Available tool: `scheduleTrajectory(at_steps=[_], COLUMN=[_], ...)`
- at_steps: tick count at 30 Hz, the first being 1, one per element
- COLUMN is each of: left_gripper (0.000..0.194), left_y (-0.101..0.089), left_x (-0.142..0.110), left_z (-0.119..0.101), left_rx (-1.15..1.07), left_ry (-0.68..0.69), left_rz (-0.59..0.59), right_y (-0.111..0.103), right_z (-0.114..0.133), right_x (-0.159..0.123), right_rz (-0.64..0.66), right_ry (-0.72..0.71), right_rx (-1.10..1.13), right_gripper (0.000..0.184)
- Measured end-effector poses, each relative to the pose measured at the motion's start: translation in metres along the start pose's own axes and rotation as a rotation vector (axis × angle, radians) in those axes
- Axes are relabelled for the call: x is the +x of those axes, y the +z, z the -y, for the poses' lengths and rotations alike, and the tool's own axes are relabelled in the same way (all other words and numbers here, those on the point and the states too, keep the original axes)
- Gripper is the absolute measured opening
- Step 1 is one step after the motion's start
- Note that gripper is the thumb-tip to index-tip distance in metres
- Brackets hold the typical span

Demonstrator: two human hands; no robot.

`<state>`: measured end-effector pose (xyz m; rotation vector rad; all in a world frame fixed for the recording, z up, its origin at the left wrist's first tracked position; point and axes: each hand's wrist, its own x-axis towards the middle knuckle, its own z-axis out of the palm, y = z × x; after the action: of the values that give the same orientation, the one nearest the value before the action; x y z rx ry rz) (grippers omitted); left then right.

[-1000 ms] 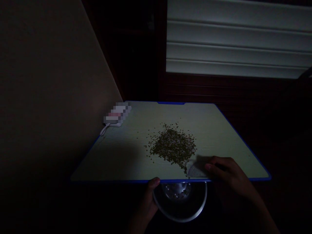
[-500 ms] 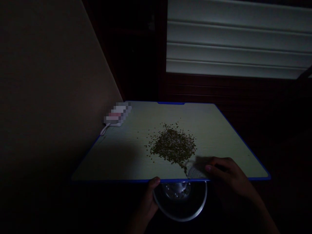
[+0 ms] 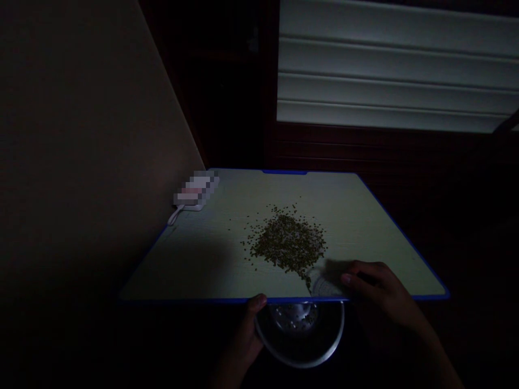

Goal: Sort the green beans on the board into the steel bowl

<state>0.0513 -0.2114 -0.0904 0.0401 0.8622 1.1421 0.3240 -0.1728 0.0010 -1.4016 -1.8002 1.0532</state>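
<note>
No lettering could be read
Pixelation covered the face of the white looped object (image 3: pixel 197 190), and the faint marks on the clear curved piece (image 3: pixel 327 287) were too dim to make out.

The bare left hand (image 3: pixel 250 329) is partly lost in shadow; the bare right hand (image 3: pixel 377 283) joins a slim bare forearm (image 3: pixel 425 337).

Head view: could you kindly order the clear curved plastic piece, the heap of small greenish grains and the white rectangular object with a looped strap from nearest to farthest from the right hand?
1. Clear plastic piece: at the right hand, on its left side.
2. Heap of grains: left and slightly forward.
3. White object: far left, beyond the heap.
</note>
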Motion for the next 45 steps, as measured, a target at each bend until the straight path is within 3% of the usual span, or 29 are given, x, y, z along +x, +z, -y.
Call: scheduleTrajectory(at_steps=[4, 13, 17, 30, 45], left_gripper=[0.016, 0.017, 0.009, 0.011, 0.009], left_y=[-0.0020, -0.0010, 0.0002, -0.0004, -0.0026], left_x=[0.0017, -0.0007, -0.0004, 0.0006, 0.0020], left_z=[0.0015, 0.0002, -0.0003, -0.0001, 0.0009], left_rx=[0.021, 0.025, -0.022, 0.018, -0.017], left_ry=[0.011, -0.009, -0.011, 0.013, -0.007], left_rz=[-0.010, 0.062, 0.029, -0.027, 0.021], right_y=[0.0003, -0.0001, 0.0014, 0.0013, 0.0012], right_z=[0.0031, 0.0025, 0.0006, 0.0007, 0.0026], right_x=[0.0008, 0.0032, 0.0034, 0.0035, 0.0066], right_rz=[-0.069, -0.015, -0.004, 0.044, 0.062], right_ry=[0.033, 0.017, -0.012, -0.060, -0.083], right_rx=[0.008, -0.045, -0.051, -0.049, -0.096], right_gripper=[0.034, 0.034, 0.033, 0.029, 0.025])
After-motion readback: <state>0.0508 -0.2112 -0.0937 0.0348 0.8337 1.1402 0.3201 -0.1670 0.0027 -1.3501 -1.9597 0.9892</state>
